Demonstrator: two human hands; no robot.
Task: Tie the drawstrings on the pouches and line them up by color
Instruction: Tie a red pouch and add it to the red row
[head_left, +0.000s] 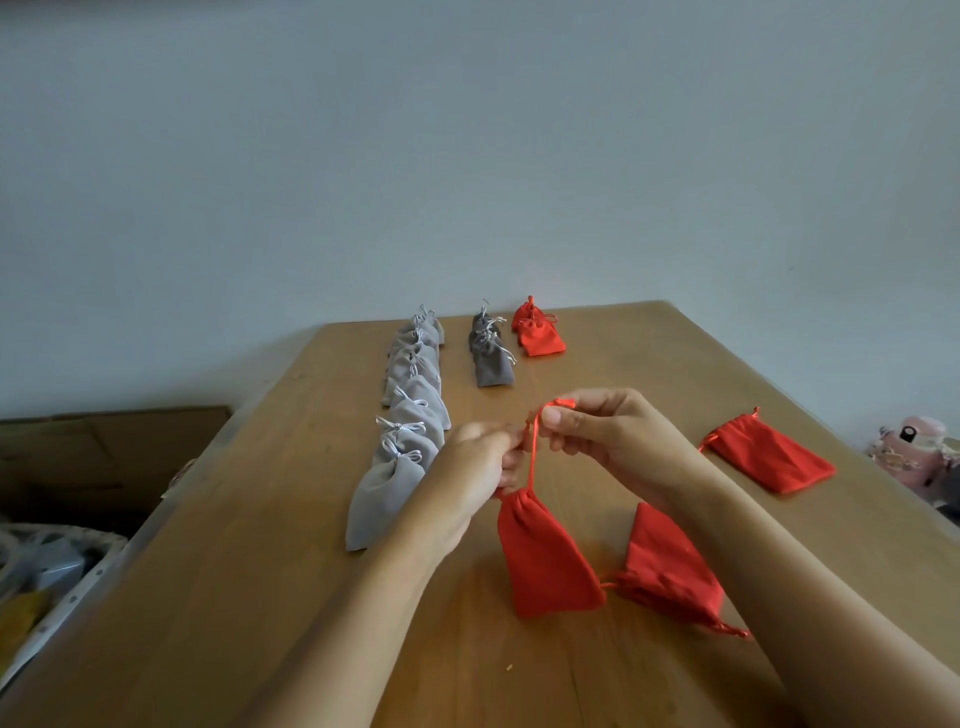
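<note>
Drawstring (532, 457) of red pouch (545, 561) is pinched by right hand (608, 431) and blurred left hand (478, 467).

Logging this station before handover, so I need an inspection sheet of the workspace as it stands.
Surface: wooden table.
Job's things: light grey pouches, dark grey pouches and two far red pouches stand in rows; held red pouch; loose red pouch by the right forearm; another red pouch further right.
Clutter: small crumb.
Grippers: left hand and right hand both pinch the drawstring.
Cables: nothing seen.
Surroundings: plain wall, cardboard box left, pink toy right.
</note>
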